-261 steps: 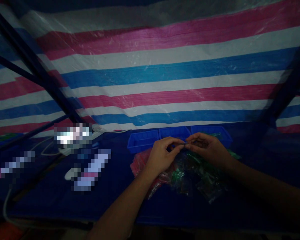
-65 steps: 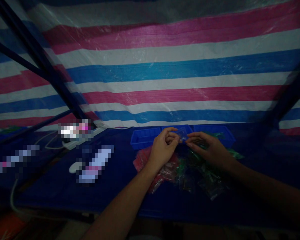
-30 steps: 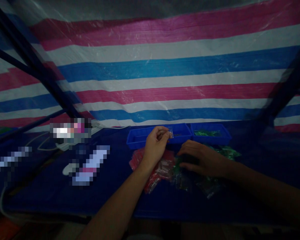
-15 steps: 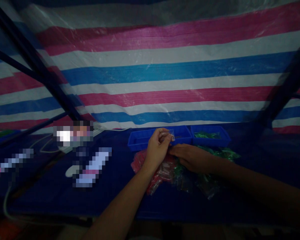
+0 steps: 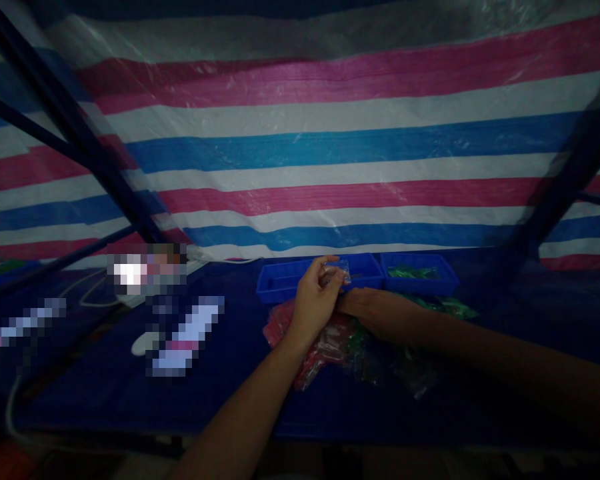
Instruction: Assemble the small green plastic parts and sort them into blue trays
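Observation:
My left hand [image 5: 320, 290] is closed on a small clear plastic bag [image 5: 341, 270] in front of the left blue tray [image 5: 280, 283]. Close beside it, my right hand [image 5: 370, 308] has its fingers pressed together near the bag's lower end; what they pinch is too small to make out. Below both hands lies a pile of clear packets with red parts [image 5: 313, 363]. Packets with green parts [image 5: 455, 307] lie partly under and behind my right forearm.
The right blue tray [image 5: 447, 280] holds green packets. To the left are a white oval object [image 5: 146, 343], a blurred-out flat item [image 5: 187, 337] and a white power strip with cables [image 5: 130, 298]. Dark metal posts slant on both sides before a striped sheet.
Both hands stay almost in place. The clear bag shows a little more above my left fingers, and the view has shifted slightly.

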`<state>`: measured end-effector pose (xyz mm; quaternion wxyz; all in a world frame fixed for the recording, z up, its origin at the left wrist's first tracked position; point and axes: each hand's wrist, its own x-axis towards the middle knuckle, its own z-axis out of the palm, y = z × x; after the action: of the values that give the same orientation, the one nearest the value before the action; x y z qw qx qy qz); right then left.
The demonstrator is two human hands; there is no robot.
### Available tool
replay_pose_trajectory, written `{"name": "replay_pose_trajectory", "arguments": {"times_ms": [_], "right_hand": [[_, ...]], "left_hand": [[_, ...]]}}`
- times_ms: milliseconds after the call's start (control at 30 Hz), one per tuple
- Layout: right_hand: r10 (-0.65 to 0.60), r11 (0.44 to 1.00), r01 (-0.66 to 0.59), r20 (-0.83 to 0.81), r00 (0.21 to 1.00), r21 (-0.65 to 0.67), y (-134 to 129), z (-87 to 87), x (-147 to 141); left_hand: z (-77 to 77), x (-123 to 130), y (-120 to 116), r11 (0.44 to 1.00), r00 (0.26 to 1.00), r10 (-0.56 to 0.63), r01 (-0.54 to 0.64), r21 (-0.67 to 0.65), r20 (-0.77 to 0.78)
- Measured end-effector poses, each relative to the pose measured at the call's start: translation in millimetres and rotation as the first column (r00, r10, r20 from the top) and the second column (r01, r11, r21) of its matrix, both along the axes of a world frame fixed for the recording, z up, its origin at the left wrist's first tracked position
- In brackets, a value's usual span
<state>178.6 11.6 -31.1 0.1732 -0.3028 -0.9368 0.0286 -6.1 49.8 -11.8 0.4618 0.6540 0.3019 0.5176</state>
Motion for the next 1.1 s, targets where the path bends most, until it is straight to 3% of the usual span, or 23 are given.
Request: {"name": "replay_pose_trajectory", "arguments": {"times_ms": [200,333,433,567,733,867,1100], "right_hand": [[-0.060,0.998,0.061,0.041,0.997,-0.022,-1.6,14.3,3.6],[-0.114,0.993,0.111,0.075,0.991,0.048,-7.0,9.6,3.3],[-0.100,0.989,0.100,-0.011,0.995,0.111,-11.1,2.5,5.7],[-0.092,0.983,0.124,-0.222,0.971,0.132,-16.1,2.5,14.2],[-0.204,0.943,0.297,-0.447,0.871,0.148,-23.3,14.9,22.3],[-0.324,0.883,0.462,-0.600,0.731,0.087,-24.6,17.7,24.6],[-0.377,0.860,0.509,-0.714,0.590,-0.034,-22.3,15.1,24.2]], "left_hand": [[0.3,-0.4,-0.6,0.999,1.000,-0.027,0.027,0.034,0.004],[1.1,-2.4,-1.1,0.997,0.997,-0.015,0.021,0.068,-0.078],[1.4,-3.1,-1.8,0.997,0.992,-0.001,0.011,0.075,-0.129],[2.5,-2.0,-3.6,0.998,0.996,-0.051,0.052,0.016,-0.069],[0.4,-0.9,-3.6,0.999,0.994,-0.047,0.045,-0.025,-0.094],[-6.2,-0.3,-0.6,0.988,0.982,-0.140,0.131,-0.079,-0.128],[-2.1,1.9,-3.6,0.956,0.972,-0.234,0.229,-0.182,-0.008]]}}
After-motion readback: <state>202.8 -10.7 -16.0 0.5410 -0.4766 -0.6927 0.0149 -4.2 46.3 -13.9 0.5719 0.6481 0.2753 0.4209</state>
